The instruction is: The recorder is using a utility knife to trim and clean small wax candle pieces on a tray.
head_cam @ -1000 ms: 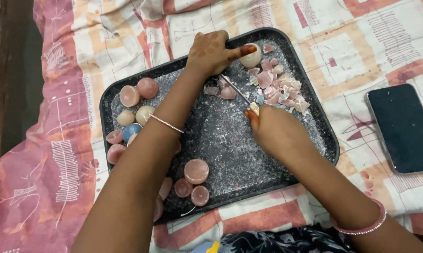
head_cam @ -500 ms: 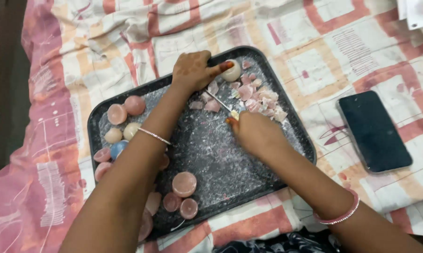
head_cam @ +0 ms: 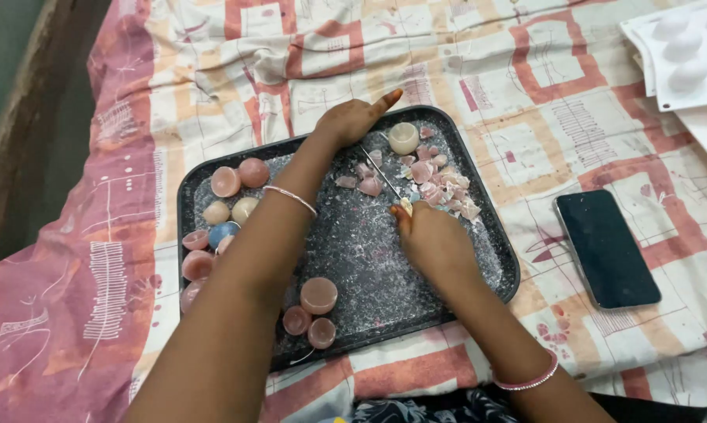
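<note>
My right hand grips the knife, blade angling up-left toward my left hand, pressed on the tray, forefinger out.

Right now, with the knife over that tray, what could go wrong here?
The left hand lies close to the thin knife held by the right hand, so a slip might nick a finger. The broken pink pieces sit near the black tray edge and could scatter onto the cloth. The phone beside the tray might catch crumbs.
</note>
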